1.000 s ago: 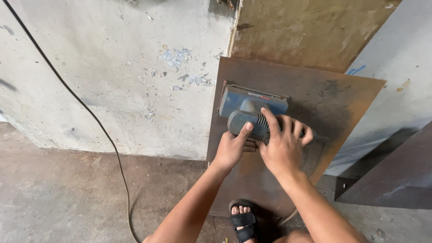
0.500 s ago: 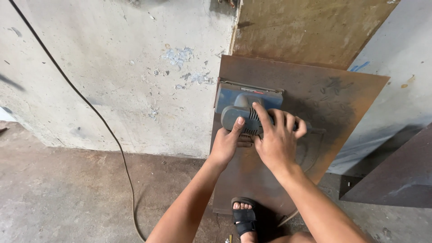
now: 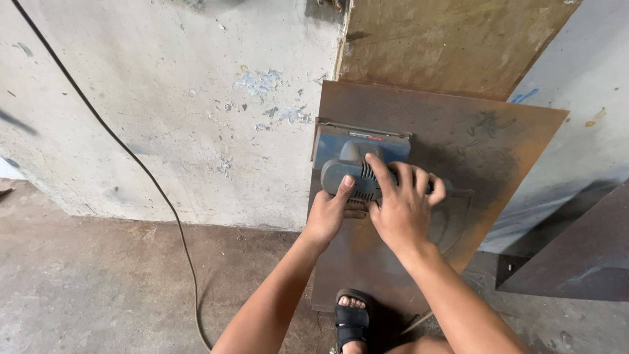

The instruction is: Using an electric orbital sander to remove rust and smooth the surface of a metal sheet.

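I see my right hand (image 3: 403, 213) and left hand (image 3: 327, 216) both wrapped tight around the blue-grey sander (image 3: 357, 160), apparently flat against the rusty brown sheet (image 3: 498, 151) at twelve o'clock

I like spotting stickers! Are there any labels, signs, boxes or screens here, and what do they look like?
Label: a thin strip, red and pale, along the top edge of the blue sander, which both hands hold against the rusty metal sheet; print too small to make out.
No packages, signs or screens show.
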